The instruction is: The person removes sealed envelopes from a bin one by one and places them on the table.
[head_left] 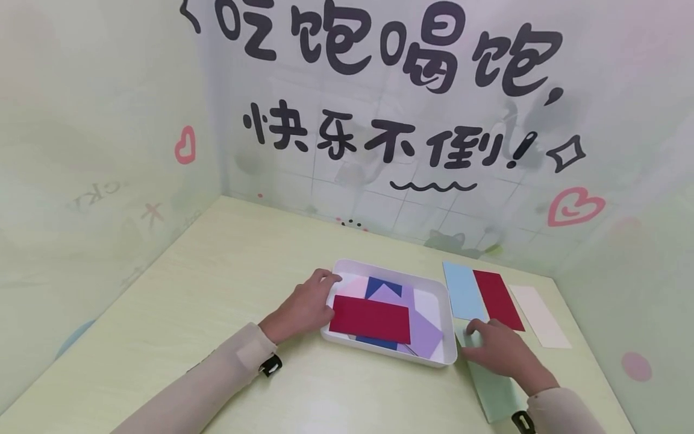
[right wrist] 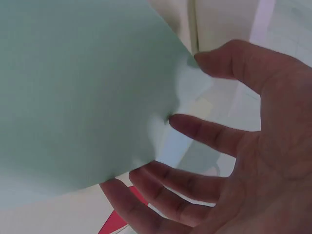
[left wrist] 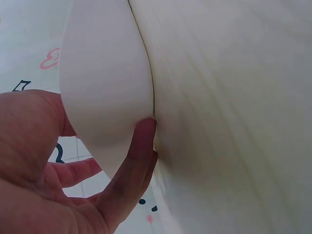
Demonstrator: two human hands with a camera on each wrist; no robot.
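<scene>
My left hand (head_left: 303, 304) grips the left end of a shallow white tray (head_left: 449, 337), thumb at the rim. In the left wrist view its fingers (left wrist: 141, 141) lie along the outside of the tray wall. Inside the tray a dark red rectangular card (head_left: 370, 319) lies on top of purple (head_left: 428, 334), blue (head_left: 393, 284) and pale pink pieces. My right hand (head_left: 506, 349) holds a pale green card (head_left: 493, 392) just right of the tray. In the right wrist view, the thumb is at one edge of this card (right wrist: 87, 97) and the fingertips along other edges.
Behind my right hand, a light blue card (head_left: 463, 290), another dark red card (head_left: 499, 299) and a pale pink card (head_left: 540, 316) lie side by side on the pale wooden table (head_left: 217, 265). Printed walls (head_left: 325, 199) stand behind the table and on both sides.
</scene>
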